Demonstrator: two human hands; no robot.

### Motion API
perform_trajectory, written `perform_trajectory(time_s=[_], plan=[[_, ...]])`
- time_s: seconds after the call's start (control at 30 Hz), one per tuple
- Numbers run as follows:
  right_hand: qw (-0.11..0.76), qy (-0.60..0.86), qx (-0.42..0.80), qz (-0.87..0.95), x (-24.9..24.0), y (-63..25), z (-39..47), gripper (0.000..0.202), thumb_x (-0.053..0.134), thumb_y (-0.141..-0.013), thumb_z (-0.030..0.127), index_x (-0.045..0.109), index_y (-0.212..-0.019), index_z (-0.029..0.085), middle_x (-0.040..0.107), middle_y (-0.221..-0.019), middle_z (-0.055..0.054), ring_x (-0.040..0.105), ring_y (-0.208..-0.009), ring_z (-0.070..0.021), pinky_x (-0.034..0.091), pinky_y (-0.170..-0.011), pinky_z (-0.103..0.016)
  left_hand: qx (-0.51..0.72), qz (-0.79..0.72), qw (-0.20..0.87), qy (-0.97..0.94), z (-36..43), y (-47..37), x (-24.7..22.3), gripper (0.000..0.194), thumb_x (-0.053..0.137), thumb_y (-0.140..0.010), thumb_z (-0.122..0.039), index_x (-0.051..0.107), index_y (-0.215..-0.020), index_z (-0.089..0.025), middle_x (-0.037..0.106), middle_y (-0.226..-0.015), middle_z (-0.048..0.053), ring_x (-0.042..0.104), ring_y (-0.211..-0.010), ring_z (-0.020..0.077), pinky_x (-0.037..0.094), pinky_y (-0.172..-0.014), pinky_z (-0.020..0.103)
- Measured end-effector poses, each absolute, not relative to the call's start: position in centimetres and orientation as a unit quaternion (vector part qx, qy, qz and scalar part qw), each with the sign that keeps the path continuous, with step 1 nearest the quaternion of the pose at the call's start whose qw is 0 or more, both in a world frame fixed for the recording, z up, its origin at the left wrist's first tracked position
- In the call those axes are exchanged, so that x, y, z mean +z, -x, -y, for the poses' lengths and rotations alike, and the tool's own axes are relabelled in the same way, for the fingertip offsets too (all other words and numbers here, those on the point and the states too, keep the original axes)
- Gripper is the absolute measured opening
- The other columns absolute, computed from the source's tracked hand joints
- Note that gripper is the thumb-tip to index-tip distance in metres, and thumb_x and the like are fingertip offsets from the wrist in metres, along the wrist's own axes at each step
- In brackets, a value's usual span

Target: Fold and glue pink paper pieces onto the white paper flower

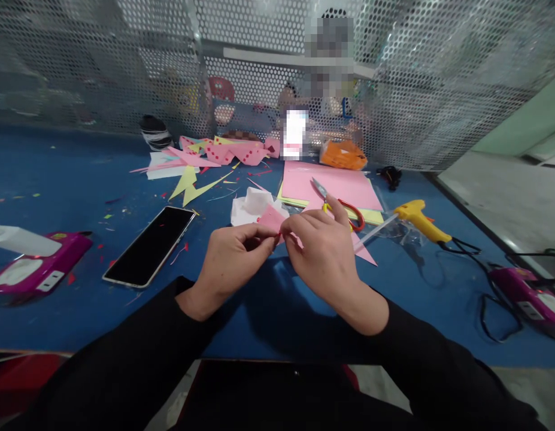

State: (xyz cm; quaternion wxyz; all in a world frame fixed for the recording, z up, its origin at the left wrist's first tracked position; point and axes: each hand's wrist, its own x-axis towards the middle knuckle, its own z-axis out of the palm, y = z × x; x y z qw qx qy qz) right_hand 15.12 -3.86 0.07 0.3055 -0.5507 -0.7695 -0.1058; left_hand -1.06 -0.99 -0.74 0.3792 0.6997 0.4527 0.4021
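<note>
A small piece of pink paper (271,218) with red spots is held between my two hands, just above the blue table. My left hand (234,260) pinches its lower edge with thumb and forefinger. From the other side, my right hand (324,245) has its fingertips closed at the same edge; its thumb is hidden, and one finger sticks out. Behind the paper lies crumpled white paper (250,205). Scissors (353,214) with red and yellow handles rest just beyond my right hand, on a stack of pink sheets (299,175).
A yellow glue gun (421,220) with its cord lies at the right, near a purple power strip (528,293). On the left are a black-screened phone (149,246) and another purple power strip (46,263). Pink spotted paper pieces (234,151) and yellow scraps (191,188) lie farther back, before a perforated metal panel (254,36).
</note>
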Motion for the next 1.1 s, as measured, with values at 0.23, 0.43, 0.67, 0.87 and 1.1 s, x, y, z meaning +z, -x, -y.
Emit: perform_trajectory(time_s=[0.23,0.43,0.67,0.87,1.1], plan=[[0.321,0.547,-0.094,0.767,0.14,-15.12,3.92,0.019,0.051,-0.091,0.013,0.066,-0.091,0.025,0.074,-0.086,-0.001,0.066,-0.09,-0.0218,0.023,-0.117,-0.05,0.405,-0.449,0.413,-0.681,0.9,1.16,-0.56,0.018,0.069,-0.08,-0.034,0.078,-0.083,-0.018,0.077,-0.075,0.004,0.07,-0.068,0.0173,0.055,-0.067,0.027],[0.447,0.542,0.061,0.709,0.34,-15.63,3.49,0.007,0.064,-0.087,0.021,0.069,-0.086,0.026,0.073,-0.11,-0.004,0.064,-0.111,-0.0235,0.036,-0.11,-0.052,0.435,-0.445,0.496,-0.606,0.71,1.28,-0.16,0.019,0.076,-0.076,-0.036,0.078,-0.081,-0.018,0.076,-0.073,0.003,0.068,-0.066,0.0155,0.056,-0.067,0.026],[0.471,0.545,0.145,0.678,0.13,-15.52,3.25,0.005,0.07,-0.083,0.021,0.072,-0.081,0.025,0.072,-0.117,-0.007,0.061,-0.12,-0.0251,0.043,-0.104,-0.05,0.428,-0.428,0.498,-0.621,0.68,1.44,-0.25,0.014,0.075,-0.079,-0.033,0.08,-0.082,-0.02,0.076,-0.074,0.002,0.067,-0.068,0.0141,0.052,-0.067,0.023],[0.481,0.538,0.185,0.667,0.17,-15.54,3.21,0.007,0.069,-0.083,0.019,0.071,-0.078,0.024,0.072,-0.116,-0.007,0.062,-0.119,-0.0244,0.046,-0.101,-0.048,0.406,-0.435,0.492,-0.636,0.79,1.52,-0.19,0.017,0.072,-0.081,-0.035,0.079,-0.084,-0.02,0.076,-0.074,0.002,0.066,-0.068,0.0141,0.052,-0.068,0.024],[0.473,0.517,0.203,0.684,-0.14,-15.7,3.16,0.01,0.063,-0.087,0.017,0.065,-0.079,0.022,0.07,-0.118,-0.008,0.06,-0.12,-0.0222,0.046,-0.102,-0.047,0.408,-0.433,0.497,-0.632,0.77,1.55,-0.31,0.018,0.074,-0.078,-0.035,0.079,-0.084,-0.019,0.075,-0.072,0.003,0.066,-0.066,0.0147,0.052,-0.067,0.026]])
